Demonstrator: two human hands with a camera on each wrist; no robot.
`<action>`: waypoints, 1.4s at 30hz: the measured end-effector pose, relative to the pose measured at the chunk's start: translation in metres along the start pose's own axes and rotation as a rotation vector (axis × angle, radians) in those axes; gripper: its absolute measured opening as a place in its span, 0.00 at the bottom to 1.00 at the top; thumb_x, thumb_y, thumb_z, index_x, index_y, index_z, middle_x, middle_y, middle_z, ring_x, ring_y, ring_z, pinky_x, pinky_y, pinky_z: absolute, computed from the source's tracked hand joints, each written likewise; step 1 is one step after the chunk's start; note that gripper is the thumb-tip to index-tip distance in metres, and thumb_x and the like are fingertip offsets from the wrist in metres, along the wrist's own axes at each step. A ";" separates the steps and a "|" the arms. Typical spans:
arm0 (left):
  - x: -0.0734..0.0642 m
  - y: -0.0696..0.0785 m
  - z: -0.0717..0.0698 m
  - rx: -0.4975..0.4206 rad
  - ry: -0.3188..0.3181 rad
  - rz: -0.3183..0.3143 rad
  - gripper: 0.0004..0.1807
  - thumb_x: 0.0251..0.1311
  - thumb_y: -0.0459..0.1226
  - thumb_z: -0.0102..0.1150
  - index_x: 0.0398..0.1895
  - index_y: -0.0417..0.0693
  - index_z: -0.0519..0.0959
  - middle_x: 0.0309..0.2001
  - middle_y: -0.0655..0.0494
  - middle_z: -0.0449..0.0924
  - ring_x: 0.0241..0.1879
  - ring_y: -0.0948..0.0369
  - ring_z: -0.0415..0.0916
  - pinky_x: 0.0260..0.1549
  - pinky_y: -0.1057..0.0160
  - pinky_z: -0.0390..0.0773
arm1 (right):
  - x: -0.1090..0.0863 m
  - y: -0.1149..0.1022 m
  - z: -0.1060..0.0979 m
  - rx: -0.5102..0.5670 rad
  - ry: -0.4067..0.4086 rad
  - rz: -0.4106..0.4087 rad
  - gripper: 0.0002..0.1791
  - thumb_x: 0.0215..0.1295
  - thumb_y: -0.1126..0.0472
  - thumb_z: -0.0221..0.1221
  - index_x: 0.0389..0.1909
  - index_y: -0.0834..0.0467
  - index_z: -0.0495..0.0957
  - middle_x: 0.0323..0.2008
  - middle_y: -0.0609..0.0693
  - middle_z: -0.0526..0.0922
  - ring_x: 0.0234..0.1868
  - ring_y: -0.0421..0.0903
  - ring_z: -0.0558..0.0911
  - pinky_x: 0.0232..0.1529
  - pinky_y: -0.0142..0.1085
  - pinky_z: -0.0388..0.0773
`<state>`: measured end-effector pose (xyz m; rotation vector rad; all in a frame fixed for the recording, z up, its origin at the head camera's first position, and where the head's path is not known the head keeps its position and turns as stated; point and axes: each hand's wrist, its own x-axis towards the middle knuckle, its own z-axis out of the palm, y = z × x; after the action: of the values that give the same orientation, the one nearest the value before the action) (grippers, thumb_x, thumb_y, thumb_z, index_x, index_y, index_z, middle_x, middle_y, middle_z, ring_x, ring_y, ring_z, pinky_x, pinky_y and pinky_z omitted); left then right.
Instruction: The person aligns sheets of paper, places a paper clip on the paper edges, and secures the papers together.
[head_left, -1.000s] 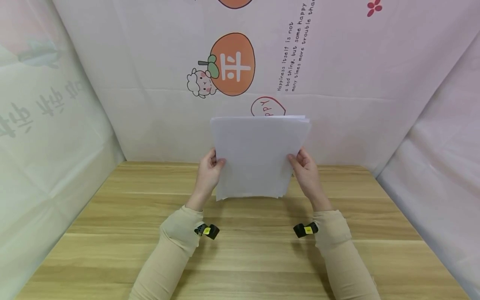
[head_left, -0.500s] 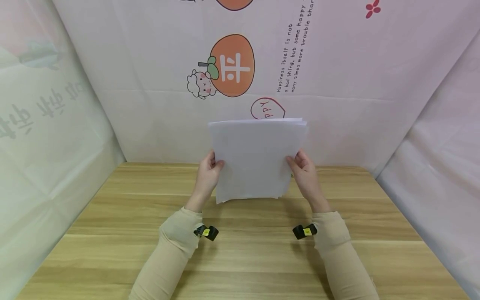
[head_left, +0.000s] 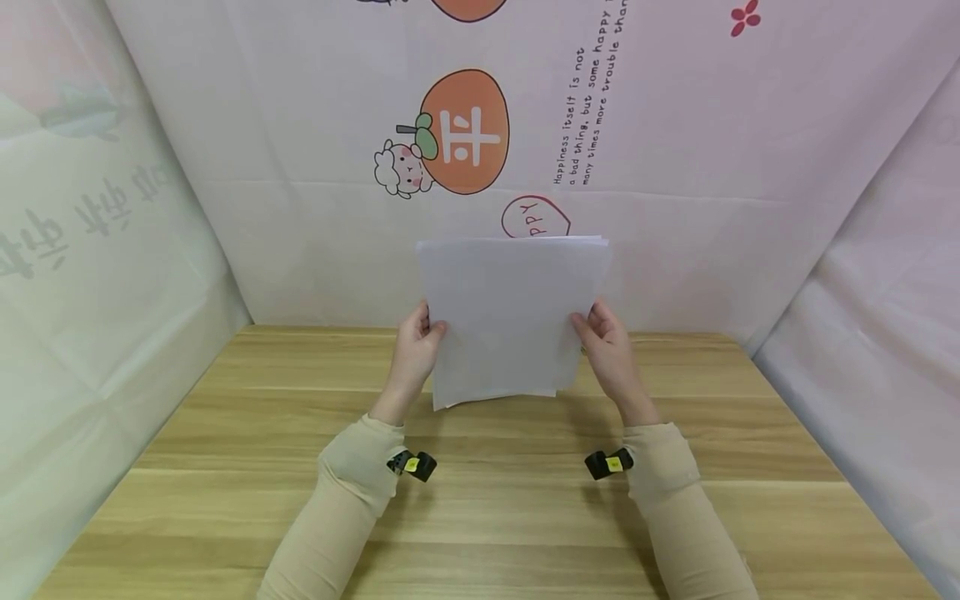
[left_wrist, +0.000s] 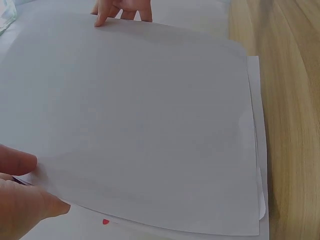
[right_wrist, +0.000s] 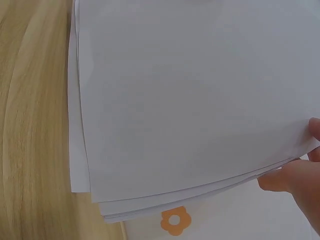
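Sheets [head_left: 506, 321] slightly leftward, fingers [left_wrist: 30, 206] pinching both edges

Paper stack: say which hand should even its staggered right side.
Probably the right hand: it pinches the right side of the paper stack, where the right wrist view shows staggered sheets; the left hand holds the opposite side.

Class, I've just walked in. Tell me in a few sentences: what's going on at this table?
A person is holding a stack of white paper by its side edges, the left hand gripping one side and the right hand the other. The sheets are not evenly lined up; some edges jut past others. Whether the stack's lower edge touches the wooden table is hard to tell.
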<state>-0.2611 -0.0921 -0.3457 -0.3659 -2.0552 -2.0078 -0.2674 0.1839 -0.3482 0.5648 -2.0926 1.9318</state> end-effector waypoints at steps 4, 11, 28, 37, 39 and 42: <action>0.000 0.001 0.000 -0.008 0.000 -0.002 0.25 0.64 0.24 0.42 0.66 0.30 0.60 0.64 0.36 0.66 0.64 0.50 0.64 0.64 0.54 0.64 | 0.001 0.002 0.000 0.012 -0.005 -0.002 0.26 0.72 0.59 0.49 0.67 0.63 0.61 0.61 0.55 0.73 0.57 0.36 0.74 0.55 0.24 0.71; 0.001 0.001 -0.001 -0.003 0.012 -0.009 0.23 0.64 0.23 0.42 0.63 0.29 0.64 0.60 0.35 0.69 0.61 0.49 0.68 0.62 0.53 0.67 | 0.003 0.005 0.001 0.031 -0.004 0.003 0.26 0.72 0.60 0.49 0.67 0.64 0.60 0.58 0.50 0.74 0.55 0.36 0.75 0.54 0.24 0.72; 0.001 0.001 -0.003 0.021 0.024 -0.052 0.21 0.64 0.24 0.45 0.61 0.34 0.67 0.57 0.37 0.73 0.56 0.48 0.72 0.60 0.53 0.69 | 0.004 0.010 0.002 -0.009 0.013 0.066 0.27 0.73 0.59 0.47 0.68 0.65 0.58 0.60 0.56 0.73 0.55 0.34 0.74 0.54 0.23 0.70; 0.002 -0.010 -0.007 0.016 -0.037 -0.092 0.25 0.65 0.28 0.49 0.65 0.35 0.62 0.61 0.37 0.69 0.61 0.46 0.68 0.63 0.48 0.64 | 0.002 0.017 0.004 -0.027 0.021 0.098 0.26 0.72 0.56 0.49 0.67 0.62 0.60 0.56 0.47 0.75 0.51 0.35 0.76 0.48 0.24 0.73; 0.002 -0.013 -0.007 0.012 -0.052 -0.105 0.26 0.65 0.29 0.50 0.66 0.35 0.61 0.62 0.38 0.68 0.62 0.46 0.67 0.64 0.48 0.62 | 0.001 0.018 0.004 -0.031 0.026 0.106 0.27 0.72 0.56 0.49 0.67 0.62 0.60 0.54 0.45 0.75 0.50 0.35 0.76 0.47 0.25 0.73; 0.003 -0.016 -0.008 0.003 -0.059 -0.125 0.27 0.64 0.30 0.51 0.66 0.37 0.61 0.63 0.39 0.68 0.63 0.47 0.66 0.64 0.49 0.62 | 0.001 0.019 0.005 -0.046 0.030 0.124 0.27 0.72 0.56 0.50 0.67 0.63 0.61 0.51 0.43 0.76 0.47 0.35 0.75 0.45 0.25 0.72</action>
<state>-0.2696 -0.1000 -0.3599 -0.3074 -2.1666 -2.0879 -0.2764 0.1796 -0.3653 0.4031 -2.1949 1.9383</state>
